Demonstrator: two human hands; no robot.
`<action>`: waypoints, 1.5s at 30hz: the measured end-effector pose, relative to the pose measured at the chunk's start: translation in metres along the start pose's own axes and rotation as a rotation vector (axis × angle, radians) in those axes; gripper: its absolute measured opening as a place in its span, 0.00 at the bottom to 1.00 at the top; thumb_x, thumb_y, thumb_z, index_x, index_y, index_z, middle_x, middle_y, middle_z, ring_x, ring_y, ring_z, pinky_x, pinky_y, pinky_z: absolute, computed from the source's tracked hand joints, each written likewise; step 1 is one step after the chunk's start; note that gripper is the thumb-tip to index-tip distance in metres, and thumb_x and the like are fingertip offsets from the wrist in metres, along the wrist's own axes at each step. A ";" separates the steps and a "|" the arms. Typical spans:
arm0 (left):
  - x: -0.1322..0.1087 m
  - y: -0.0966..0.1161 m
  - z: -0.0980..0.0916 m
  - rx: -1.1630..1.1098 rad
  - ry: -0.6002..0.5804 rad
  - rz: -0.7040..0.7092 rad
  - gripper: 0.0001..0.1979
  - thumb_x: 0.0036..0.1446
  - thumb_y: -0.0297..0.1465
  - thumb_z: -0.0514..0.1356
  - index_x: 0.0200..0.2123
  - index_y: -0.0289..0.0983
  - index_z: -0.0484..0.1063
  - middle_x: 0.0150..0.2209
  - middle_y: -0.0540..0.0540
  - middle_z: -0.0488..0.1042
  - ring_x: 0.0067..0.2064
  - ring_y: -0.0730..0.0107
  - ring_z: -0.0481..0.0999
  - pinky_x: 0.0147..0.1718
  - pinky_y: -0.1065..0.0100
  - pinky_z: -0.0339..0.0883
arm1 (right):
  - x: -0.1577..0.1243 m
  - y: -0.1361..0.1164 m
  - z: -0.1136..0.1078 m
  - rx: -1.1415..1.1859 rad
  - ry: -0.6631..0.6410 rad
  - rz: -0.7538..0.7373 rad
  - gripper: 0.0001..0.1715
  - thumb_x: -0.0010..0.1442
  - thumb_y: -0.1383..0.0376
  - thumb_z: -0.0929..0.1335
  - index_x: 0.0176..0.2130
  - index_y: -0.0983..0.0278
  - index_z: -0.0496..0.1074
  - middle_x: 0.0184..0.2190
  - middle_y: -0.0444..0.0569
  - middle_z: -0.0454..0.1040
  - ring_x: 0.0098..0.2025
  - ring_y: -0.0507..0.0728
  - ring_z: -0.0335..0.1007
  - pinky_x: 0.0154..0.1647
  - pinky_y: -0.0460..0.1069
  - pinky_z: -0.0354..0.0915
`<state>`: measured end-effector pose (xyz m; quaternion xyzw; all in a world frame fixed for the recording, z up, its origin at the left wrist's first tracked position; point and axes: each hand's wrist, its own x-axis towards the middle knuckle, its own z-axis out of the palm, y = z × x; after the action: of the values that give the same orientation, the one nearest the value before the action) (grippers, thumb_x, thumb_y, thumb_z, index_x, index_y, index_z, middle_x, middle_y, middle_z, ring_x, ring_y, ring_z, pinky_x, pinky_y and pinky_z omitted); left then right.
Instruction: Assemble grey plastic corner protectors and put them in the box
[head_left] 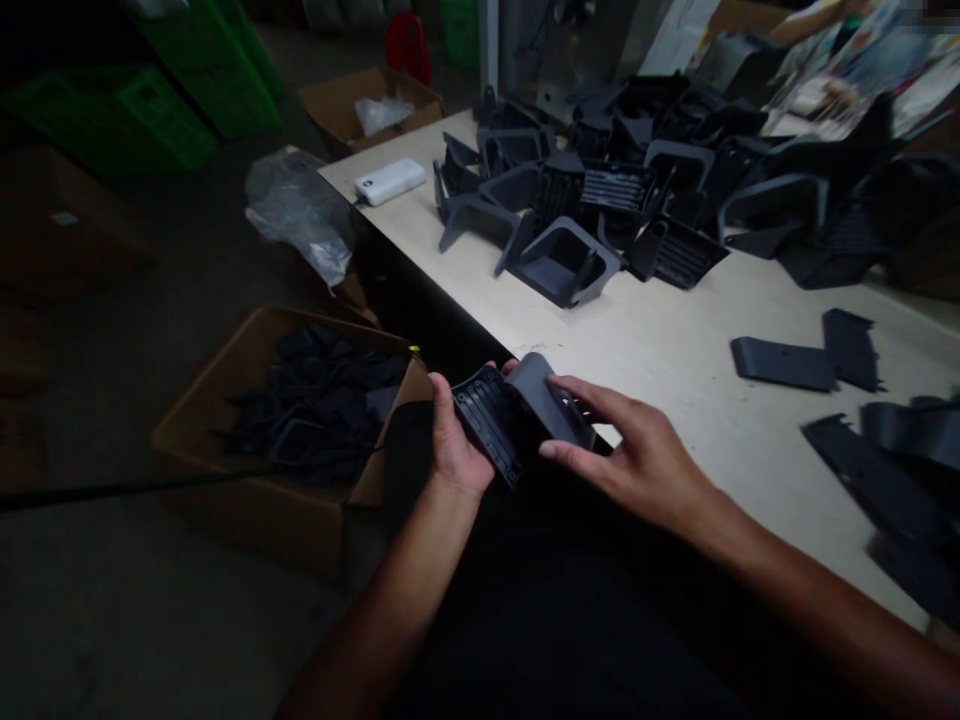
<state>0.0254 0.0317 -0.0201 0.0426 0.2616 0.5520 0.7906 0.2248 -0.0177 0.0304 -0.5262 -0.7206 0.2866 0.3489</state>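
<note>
1. Your left hand point(454, 445) cradles a dark grey moulded plastic bracket point(487, 425) from the side, with your thumb pressed against its ribbed face and your other fingers curled out of sight behind it.
2. Your right hand point(637, 450) is spread wide, its fingers reaching around the bracket's curved flange point(544, 395) in a loose pinch. Both hands grip the same piece.
3. You are holding the bracket just off the near edge of the white-topped table point(675, 340), with one corner of it overlapping that edge.
4. Farther along the table, a heaped pile of similar dark brackets point(570, 190) lies jumbled together, and a white power bank point(388, 181) sits just beside it.
5. Flat dark plastic strips point(784, 363) lie apart from the pile, toward the right end of the table.
6. Left of the table, below its near edge, an open cardboard box point(255, 510) holds a loose mass of dark parts point(315, 410).
7. Beyond that box, a crumpled clear plastic bag point(296, 210) rests against the table's side.
8. Past the far end of the table are another open cardboard box point(337, 105) and green plastic crates point(120, 120).
</note>
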 end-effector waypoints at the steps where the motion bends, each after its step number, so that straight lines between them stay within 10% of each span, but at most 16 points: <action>1: 0.000 0.001 0.002 0.026 0.027 0.014 0.34 0.60 0.62 0.59 0.46 0.36 0.80 0.50 0.37 0.83 0.58 0.47 0.80 0.58 0.48 0.73 | 0.000 -0.007 0.012 -0.023 0.006 -0.034 0.39 0.63 0.49 0.76 0.68 0.49 0.67 0.61 0.50 0.76 0.58 0.66 0.75 0.60 0.62 0.72; 7: -0.002 0.001 0.008 0.098 0.045 0.046 0.36 0.62 0.62 0.55 0.50 0.36 0.79 0.52 0.36 0.82 0.61 0.47 0.78 0.60 0.50 0.71 | 0.008 -0.009 0.053 -0.079 0.023 -0.027 0.37 0.65 0.47 0.74 0.68 0.51 0.68 0.63 0.53 0.74 0.62 0.69 0.73 0.62 0.66 0.71; 20: -0.002 -0.008 0.008 0.143 0.077 0.108 0.28 0.62 0.55 0.63 0.49 0.36 0.77 0.49 0.39 0.84 0.61 0.50 0.78 0.62 0.52 0.70 | 0.003 -0.011 0.063 -0.079 -0.010 0.003 0.36 0.66 0.48 0.73 0.68 0.54 0.69 0.64 0.56 0.74 0.65 0.71 0.71 0.64 0.68 0.68; 27: -0.016 -0.002 0.015 0.211 -0.144 0.101 0.23 0.59 0.46 0.63 0.48 0.36 0.79 0.56 0.35 0.81 0.62 0.42 0.76 0.61 0.45 0.68 | 0.019 -0.007 0.045 0.473 0.047 0.143 0.30 0.61 0.47 0.77 0.58 0.55 0.74 0.52 0.48 0.79 0.51 0.61 0.76 0.54 0.56 0.73; 37: -0.022 -0.008 0.018 0.339 -0.374 0.084 0.31 0.58 0.47 0.62 0.59 0.32 0.76 0.59 0.33 0.79 0.67 0.37 0.69 0.65 0.49 0.63 | 0.033 -0.012 0.047 0.913 -0.200 0.326 0.23 0.63 0.47 0.75 0.47 0.62 0.79 0.38 0.46 0.80 0.39 0.56 0.75 0.41 0.49 0.70; 41: -0.016 0.006 0.017 0.225 -0.244 0.027 0.31 0.62 0.52 0.59 0.54 0.31 0.77 0.58 0.31 0.79 0.64 0.44 0.74 0.65 0.51 0.63 | 0.025 -0.009 0.054 0.964 -0.203 0.314 0.22 0.62 0.49 0.76 0.48 0.61 0.78 0.39 0.46 0.80 0.38 0.56 0.75 0.41 0.49 0.71; 45: -0.008 0.021 0.023 0.101 0.057 0.080 0.14 0.64 0.42 0.60 0.37 0.37 0.75 0.32 0.45 0.82 0.40 0.59 0.84 0.55 0.52 0.73 | 0.017 -0.010 0.059 0.857 -0.235 0.252 0.19 0.62 0.51 0.76 0.44 0.61 0.78 0.37 0.44 0.77 0.38 0.56 0.73 0.41 0.49 0.70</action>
<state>0.0161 0.0372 0.0098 0.0772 0.3094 0.5703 0.7570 0.1685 -0.0066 0.0064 -0.3820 -0.5019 0.6567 0.4134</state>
